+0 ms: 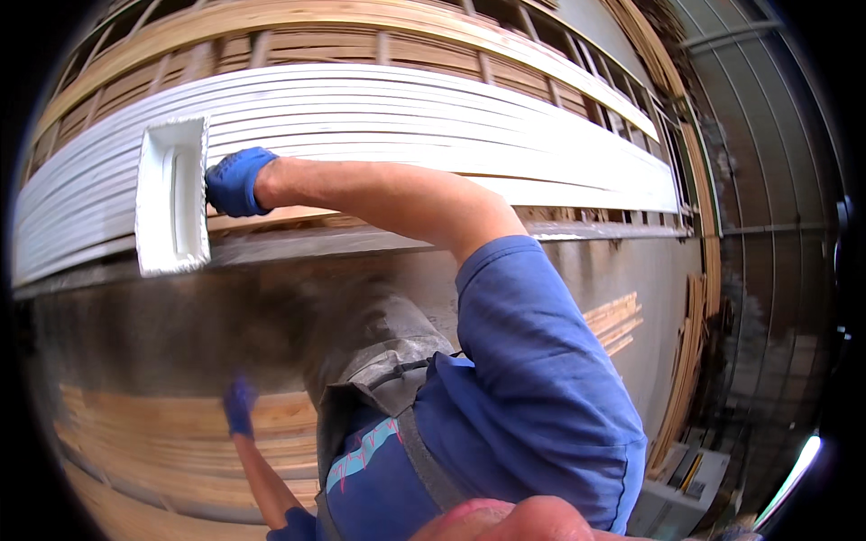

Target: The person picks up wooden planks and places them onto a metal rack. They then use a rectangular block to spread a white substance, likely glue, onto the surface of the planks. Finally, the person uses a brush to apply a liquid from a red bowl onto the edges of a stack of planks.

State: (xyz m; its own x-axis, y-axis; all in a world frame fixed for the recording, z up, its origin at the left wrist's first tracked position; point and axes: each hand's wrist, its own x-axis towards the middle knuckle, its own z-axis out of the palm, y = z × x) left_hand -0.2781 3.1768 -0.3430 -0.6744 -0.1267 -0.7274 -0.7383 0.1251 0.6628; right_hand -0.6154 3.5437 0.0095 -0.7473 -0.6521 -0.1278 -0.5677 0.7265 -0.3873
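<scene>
A blue-gloved fist, my right hand [238, 183], is closed at the right side wall of a white rectangular tray [200, 194]. The tray's rim is ragged and crusted with white, and its inside is white too. Hand and tray are over the near left part of a row of long white-painted boards [379, 117]. Lower left, my left hand [238, 406], also in a blue glove, hangs away from the tray above bare wooden boards [171, 442]. Motion blurs its fingers, and I cannot see anything held in it.
Racks of bare timber [316, 41] stand beyond the white boards. A grey ledge [361, 242] runs along their near side. Several short wooden strips [615, 320] lie to the right, near a long timber stack [686, 361]. A white box [681, 487] stands at lower right.
</scene>
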